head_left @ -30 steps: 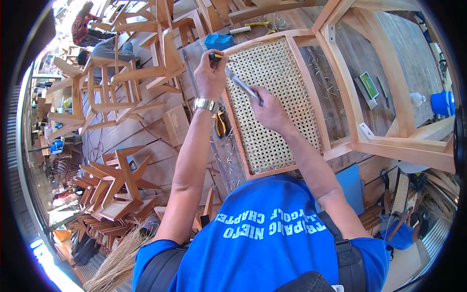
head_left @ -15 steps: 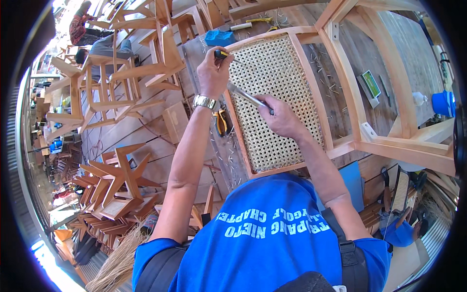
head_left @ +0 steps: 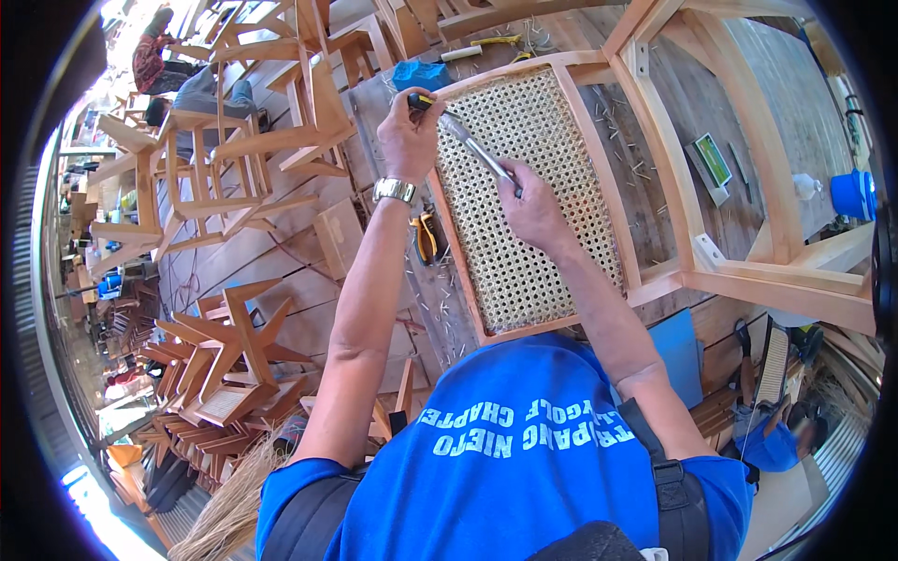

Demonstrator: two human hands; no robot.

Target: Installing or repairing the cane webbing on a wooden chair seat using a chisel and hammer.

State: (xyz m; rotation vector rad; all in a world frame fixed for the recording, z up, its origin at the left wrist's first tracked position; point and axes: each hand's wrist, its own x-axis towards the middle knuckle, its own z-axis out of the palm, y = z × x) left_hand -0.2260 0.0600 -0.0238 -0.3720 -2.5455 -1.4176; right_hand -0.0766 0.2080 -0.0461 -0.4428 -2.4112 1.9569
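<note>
My left hand (head_left: 409, 140) is closed round the black and yellow handle of a screwdriver (head_left: 421, 101), at the upper left corner of a cane-webbed chair panel (head_left: 533, 196). The tip of that tool is hard to see. My right hand (head_left: 536, 208) grips the dark handle end of a hammer (head_left: 479, 152) with a metal shaft. Its head end is close beside the left hand, above the webbing. A pale wooden frame (head_left: 599, 168) borders the cane and joins the rest of the chair on the right.
Pliers (head_left: 427, 238) with orange-yellow handles lie left of the panel. A blue block-like thing (head_left: 419, 75) sits beyond the left hand. Wood chair frames (head_left: 229, 365) are stacked at left. At right stand a blue bucket (head_left: 852, 197) and a green-and-white box (head_left: 711, 161). Other people work nearby.
The hammer has swung up and away from me, its head end now closer to the screwdriver handle. My right hand rose with it. The left hand shifted only slightly.
</note>
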